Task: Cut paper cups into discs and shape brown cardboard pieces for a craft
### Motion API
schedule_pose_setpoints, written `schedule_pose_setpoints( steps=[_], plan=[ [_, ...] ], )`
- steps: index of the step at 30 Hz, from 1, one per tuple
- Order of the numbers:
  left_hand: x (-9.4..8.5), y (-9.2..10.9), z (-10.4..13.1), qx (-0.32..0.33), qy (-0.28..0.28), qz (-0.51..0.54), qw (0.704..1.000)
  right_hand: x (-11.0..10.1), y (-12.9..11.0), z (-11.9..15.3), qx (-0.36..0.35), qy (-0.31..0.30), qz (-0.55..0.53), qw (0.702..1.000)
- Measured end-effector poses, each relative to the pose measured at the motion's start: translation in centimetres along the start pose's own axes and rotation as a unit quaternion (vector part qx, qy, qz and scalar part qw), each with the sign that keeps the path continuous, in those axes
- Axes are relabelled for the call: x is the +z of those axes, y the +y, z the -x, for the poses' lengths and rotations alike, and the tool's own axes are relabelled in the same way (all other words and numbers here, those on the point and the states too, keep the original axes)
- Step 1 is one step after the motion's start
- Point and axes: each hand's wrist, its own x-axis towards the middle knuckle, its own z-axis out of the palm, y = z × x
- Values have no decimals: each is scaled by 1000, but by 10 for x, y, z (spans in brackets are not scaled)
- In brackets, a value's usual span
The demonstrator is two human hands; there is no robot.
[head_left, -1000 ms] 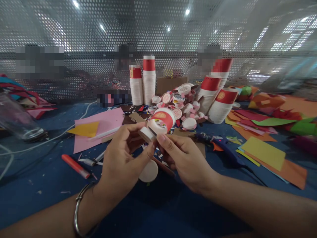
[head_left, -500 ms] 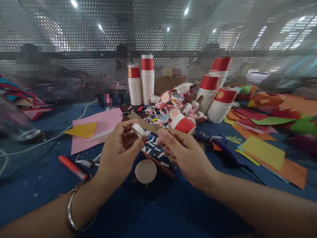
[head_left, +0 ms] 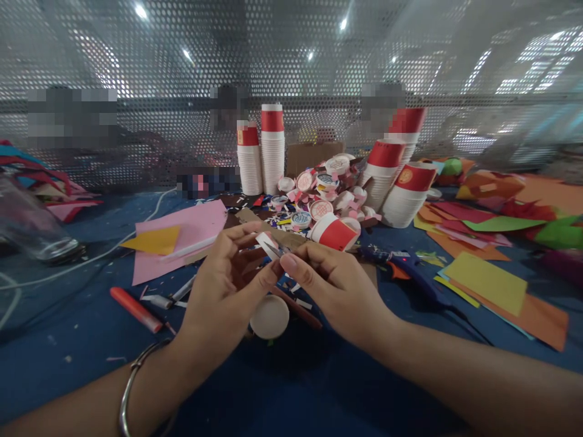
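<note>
Already loose, a cup base sits pinched in my left hand toward the worktop's near edge; my right hand grips apparent scissors, trimming likely unfinished, stacked cups beyond uncut.

white piece, pink sheet, blue table

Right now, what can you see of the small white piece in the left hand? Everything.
The small white piece is shallow, with a plain side, and looks like paper. The left hand holds it tilted above the blue table, hiding part of it. A pointed metal tool in the right hand overlaps its side; contact or cutting, I can't tell.
</note>
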Motion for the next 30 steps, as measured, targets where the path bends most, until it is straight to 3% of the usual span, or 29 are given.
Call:
schedule_pose_setpoints(
  steps=[9, 30],
  plan=[
    [2, 2, 4, -30, 23, -7, 999, -2, -4, 4, -33, 18, 100, 994],
    [7, 8, 10, 18, 10, 22, 1000, -4, -9, 7, -90, 30, 126, 987]
  ],
)
